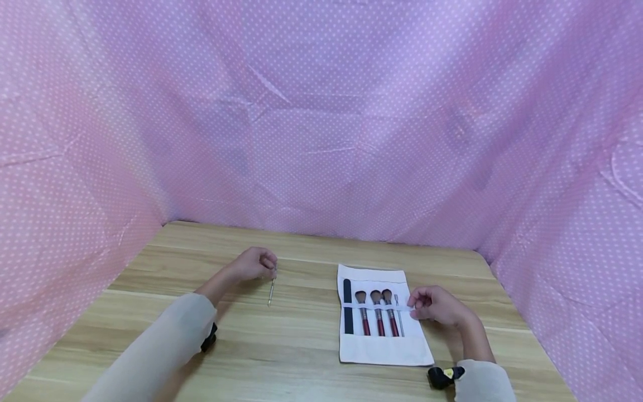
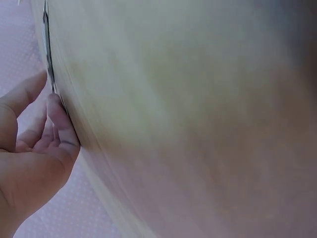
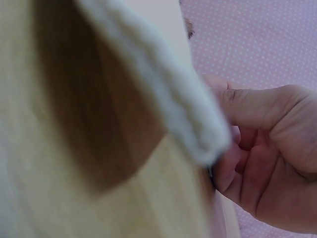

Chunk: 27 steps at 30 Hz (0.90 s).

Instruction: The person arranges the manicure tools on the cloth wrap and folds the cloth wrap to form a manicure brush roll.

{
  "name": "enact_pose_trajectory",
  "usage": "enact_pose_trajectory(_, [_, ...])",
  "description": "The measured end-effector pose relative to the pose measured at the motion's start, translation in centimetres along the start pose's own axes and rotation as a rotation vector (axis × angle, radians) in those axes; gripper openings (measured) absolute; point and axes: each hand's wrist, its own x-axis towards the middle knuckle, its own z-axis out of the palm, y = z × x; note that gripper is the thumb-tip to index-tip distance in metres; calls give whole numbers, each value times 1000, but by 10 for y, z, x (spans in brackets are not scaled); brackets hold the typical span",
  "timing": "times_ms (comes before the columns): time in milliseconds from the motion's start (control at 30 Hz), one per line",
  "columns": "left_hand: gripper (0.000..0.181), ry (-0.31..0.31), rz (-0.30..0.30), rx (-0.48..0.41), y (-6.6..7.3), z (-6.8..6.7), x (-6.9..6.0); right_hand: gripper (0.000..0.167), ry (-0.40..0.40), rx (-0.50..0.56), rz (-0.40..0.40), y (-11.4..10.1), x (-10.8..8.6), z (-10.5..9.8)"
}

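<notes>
In the head view a white cloth case (image 1: 387, 350) lies flat, with a black file (image 1: 348, 307), several dark-bristled brushes (image 1: 379, 315) with red handles, and a thin metal tool (image 1: 399, 317) under its white strap. At the case's right edge is my right hand (image 1: 439, 306), fingers bent, thumb and fingers gripping that edge (image 3: 193, 119) in the right wrist view. Farther left, my left hand (image 1: 253, 263) pinches the upper end of a thin metal tool (image 1: 272, 291); the left wrist view shows the tool (image 2: 48, 44) between thumb and fingertips of the hand (image 2: 39, 144).
The wooden table (image 1: 281, 340) has a pink dotted cloth (image 1: 321, 128) hanging behind and on both sides. Black wrist devices sit at the left sleeve (image 1: 209, 338) and the right sleeve (image 1: 442, 377).
</notes>
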Motion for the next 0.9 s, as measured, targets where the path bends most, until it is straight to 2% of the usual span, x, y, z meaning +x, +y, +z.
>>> enact_pose_trajectory(167, [56,-47,12,82,0,-5,3,16,7,14,7,-1,-1,1])
enact_pose_trajectory(467, [47,-111,55,151,5,-6,3,16,20,16,46,-1,-2,3])
enact_pose_trajectory(733, [47,-86,60,197,8,-1,5,17,26,23,64,-4,-1,5])
enact_pose_trajectory(900, [44,-54,59,187,8,3,7,17,27,24,67,-4,0,5])
